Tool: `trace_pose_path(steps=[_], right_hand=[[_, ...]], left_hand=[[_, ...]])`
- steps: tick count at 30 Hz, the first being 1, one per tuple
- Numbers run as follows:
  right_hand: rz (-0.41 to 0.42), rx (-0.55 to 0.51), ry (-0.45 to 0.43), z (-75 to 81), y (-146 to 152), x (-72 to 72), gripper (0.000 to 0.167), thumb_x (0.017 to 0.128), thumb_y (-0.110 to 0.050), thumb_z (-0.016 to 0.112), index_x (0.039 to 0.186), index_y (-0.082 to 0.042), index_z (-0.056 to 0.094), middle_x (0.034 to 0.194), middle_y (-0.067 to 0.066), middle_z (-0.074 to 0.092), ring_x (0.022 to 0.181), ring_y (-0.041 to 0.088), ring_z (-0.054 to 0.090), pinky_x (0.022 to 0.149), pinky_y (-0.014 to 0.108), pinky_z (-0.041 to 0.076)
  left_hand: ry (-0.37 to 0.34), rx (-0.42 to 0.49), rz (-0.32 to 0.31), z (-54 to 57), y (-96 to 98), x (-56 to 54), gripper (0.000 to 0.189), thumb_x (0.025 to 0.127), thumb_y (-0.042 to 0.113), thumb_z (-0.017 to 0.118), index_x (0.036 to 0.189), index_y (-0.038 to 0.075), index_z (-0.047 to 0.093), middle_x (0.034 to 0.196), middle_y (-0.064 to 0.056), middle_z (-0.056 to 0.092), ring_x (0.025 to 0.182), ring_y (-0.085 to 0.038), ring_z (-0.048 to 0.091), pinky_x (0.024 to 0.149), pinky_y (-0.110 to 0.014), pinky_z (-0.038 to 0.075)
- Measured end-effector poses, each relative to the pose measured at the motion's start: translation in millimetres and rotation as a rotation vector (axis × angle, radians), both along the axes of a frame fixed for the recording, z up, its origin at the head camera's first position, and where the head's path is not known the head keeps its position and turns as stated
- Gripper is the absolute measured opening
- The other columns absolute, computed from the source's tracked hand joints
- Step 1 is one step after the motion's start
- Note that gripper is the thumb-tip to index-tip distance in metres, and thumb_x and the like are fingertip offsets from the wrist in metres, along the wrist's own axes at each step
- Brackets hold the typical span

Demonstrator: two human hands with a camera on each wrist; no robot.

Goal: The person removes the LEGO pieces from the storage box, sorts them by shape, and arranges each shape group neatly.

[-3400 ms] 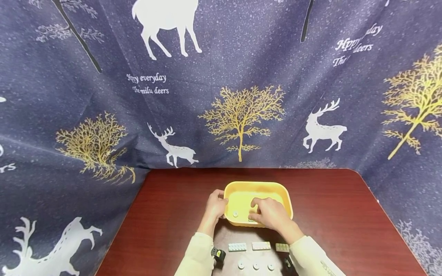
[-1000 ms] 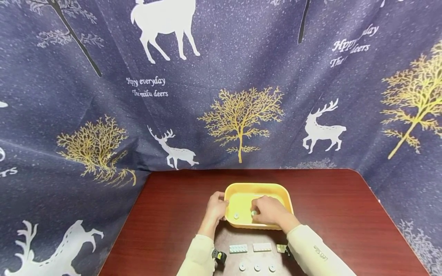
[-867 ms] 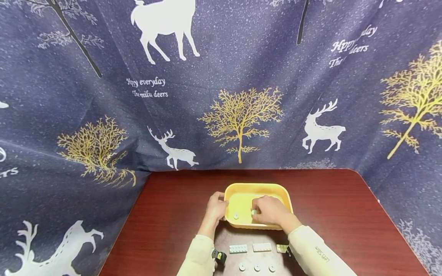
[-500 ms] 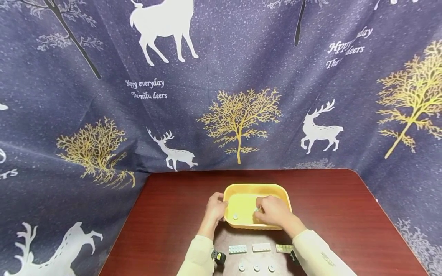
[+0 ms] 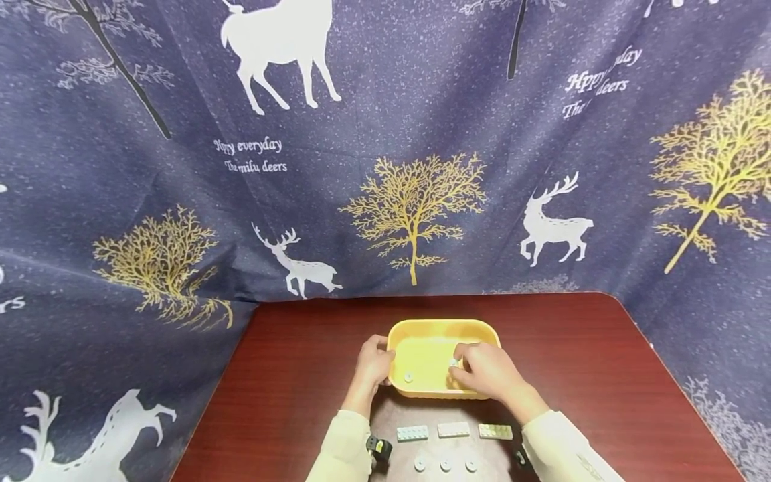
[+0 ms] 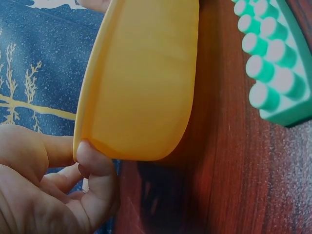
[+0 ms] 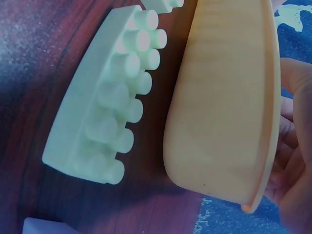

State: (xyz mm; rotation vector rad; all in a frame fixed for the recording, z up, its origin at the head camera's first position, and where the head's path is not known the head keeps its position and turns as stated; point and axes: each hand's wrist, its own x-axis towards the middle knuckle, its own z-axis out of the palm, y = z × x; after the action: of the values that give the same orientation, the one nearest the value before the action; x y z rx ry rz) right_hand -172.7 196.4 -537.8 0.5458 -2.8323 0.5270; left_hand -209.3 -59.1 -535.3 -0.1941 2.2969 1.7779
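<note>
A yellow plastic tray stands on the table. My left hand grips its left rim, thumb and fingers pinching the corner in the left wrist view. My right hand is over the tray's right half, pinching a small pale round piece mostly hidden by the fingers. On the tray floor near the left lies a similar small round piece with a centre hole. In front of the tray lie three studded building bricks in a row: a light blue-green one, a whitish one and a yellow-green one.
Three small round pieces, left, middle and right, lie in a row nearer the body. The reddish-brown table extends around the tray. A dark blue deer-print cloth hangs behind it.
The right hand's fingers have come together on a small round piece in the tray, and the hand has moved right with it. The yellow-green brick is more exposed. The left hand keeps its grip.
</note>
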Motion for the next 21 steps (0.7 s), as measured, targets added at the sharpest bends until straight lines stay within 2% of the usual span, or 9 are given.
trace_pose_path(steps=[9, 21], right_hand=[[-0.01, -0.029, 0.014, 10.7, 7, 15.3, 0.013, 0.082, -0.032, 0.078, 0.084, -0.027, 0.066, 0.062, -0.019, 0.046, 0.056, -0.001, 0.039, 0.047, 0.021, 0.032], [-0.027, -0.056, 0.074, 16.9, 19, 39.7, 0.019, 0.079, -0.033, 0.083, 0.082, -0.031, 0.064, 0.065, -0.021, 0.05, 0.058, -0.003, 0.041, 0.051, 0.019, 0.035]], left_hand=[[0.002, -0.007, 0.003, 0.0, 0.6, -1.2, 0.034, 0.1, 0.002, 0.057, 0.133, -0.003, 0.056, 0.097, -0.029, 0.065, 0.048, -0.015, 0.05, 0.035, -0.018, 0.042], [0.007, 0.008, -0.002, -1.7, -0.1, 1.2, 0.034, 0.098, 0.001, 0.056, 0.132, -0.005, 0.055, 0.095, -0.029, 0.066, 0.047, -0.015, 0.05, 0.035, -0.019, 0.041]])
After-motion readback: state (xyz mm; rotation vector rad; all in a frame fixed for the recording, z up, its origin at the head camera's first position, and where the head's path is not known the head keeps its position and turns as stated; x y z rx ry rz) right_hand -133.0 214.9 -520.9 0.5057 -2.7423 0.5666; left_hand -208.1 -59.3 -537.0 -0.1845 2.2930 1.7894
